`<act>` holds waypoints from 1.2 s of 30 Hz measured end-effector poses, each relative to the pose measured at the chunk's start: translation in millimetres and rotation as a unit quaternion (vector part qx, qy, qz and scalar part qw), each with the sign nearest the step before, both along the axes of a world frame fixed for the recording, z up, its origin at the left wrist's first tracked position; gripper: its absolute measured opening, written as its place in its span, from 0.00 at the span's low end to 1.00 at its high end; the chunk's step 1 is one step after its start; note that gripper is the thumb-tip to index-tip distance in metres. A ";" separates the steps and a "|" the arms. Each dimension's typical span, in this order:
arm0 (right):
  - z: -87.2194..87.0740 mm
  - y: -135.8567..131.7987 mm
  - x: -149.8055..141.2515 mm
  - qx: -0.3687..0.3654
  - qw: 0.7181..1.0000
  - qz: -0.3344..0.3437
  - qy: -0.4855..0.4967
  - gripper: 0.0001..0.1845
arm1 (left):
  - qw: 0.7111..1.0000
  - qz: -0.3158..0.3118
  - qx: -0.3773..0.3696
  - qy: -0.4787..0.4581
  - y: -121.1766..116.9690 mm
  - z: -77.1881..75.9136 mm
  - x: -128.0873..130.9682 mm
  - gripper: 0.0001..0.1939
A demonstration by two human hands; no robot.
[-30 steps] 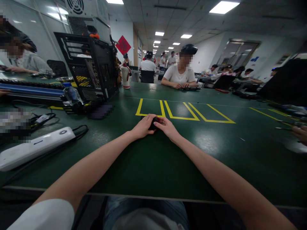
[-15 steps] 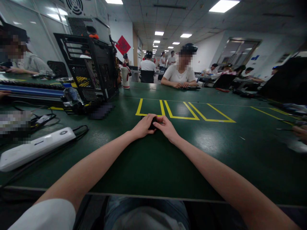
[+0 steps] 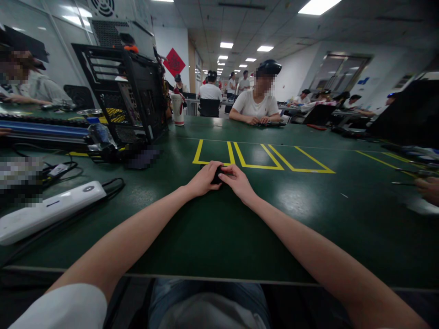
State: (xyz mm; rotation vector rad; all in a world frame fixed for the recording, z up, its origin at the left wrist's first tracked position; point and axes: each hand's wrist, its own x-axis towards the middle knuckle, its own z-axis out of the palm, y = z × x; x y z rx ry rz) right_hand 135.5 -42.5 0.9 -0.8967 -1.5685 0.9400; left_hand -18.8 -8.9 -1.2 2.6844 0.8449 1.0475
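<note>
A small black object sits between my two hands over the green table; most of it is covered, so its kind cannot be made out. My left hand is closed around it from the left, its fingers curled over the far side and the thumb at the near side. From the right, my right hand pinches at the same object with thumb and fingertips. Both hands are just on the near side of the yellow tape outlines.
A white power strip with black cables lies at left. Behind it stand an open black computer case, a bottle with a blue cap and a paper cup. Across the table sits a person. A hand shows at far right.
The whole view has shifted slightly. Both hands stay on the black object with almost the same grip.
</note>
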 end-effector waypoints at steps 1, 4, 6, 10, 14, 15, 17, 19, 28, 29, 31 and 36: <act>-1.4 1.6 -0.3 0.008 1.000 -0.013 -0.002 0.11 | 1.000 0.000 0.002 -0.001 0.6 -0.4 0.2 0.30; -4.5 6.1 -0.6 -0.008 0.999 -0.038 -0.008 0.14 | 1.000 0.001 0.003 0.000 1.8 -1.3 0.6 0.31; -4.8 7.5 -0.1 -0.032 0.999 -0.032 -0.014 0.17 | 1.000 0.000 0.004 0.000 2.1 -1.6 0.5 0.31; -3.3 6.4 1.6 -0.054 0.998 0.014 -0.009 0.17 | 1.000 0.002 0.008 0.001 1.8 -2.0 -0.1 0.31; -3.9 4.8 3.0 -0.037 0.999 0.037 0.007 0.18 | 1.000 0.007 0.003 0.008 0.7 -1.8 -0.6 0.31; -4.5 5.2 3.2 -0.027 0.999 0.030 0.006 0.17 | 1.000 0.007 0.002 0.008 0.5 -1.6 -0.5 0.31; -5.8 7.1 3.3 -0.009 1.000 0.008 0.004 0.13 | 1.000 0.005 0.003 0.006 0.2 -1.2 0.0 0.31; -6.7 9.4 3.1 0.004 1.000 -0.009 0.000 0.12 | 1.000 0.003 0.008 0.004 0.4 -1.0 0.6 0.31; -1.8 6.5 2.7 -0.059 0.998 -0.010 -0.020 0.16 | 1.000 0.010 0.004 0.010 -0.4 -0.1 -0.4 0.32; -0.7 4.8 2.9 -0.059 0.998 0.006 -0.011 0.16 | 1.000 0.009 0.005 0.012 -0.8 0.2 -0.5 0.32; 1.0 1.7 3.1 -0.059 0.998 0.032 0.013 0.18 | 1.000 0.008 0.005 0.016 -1.4 0.7 -0.7 0.32; -1.1 2.7 2.1 -0.025 1.000 0.000 0.010 0.13 | 1.000 0.005 0.010 0.008 -0.6 -0.3 -0.4 0.31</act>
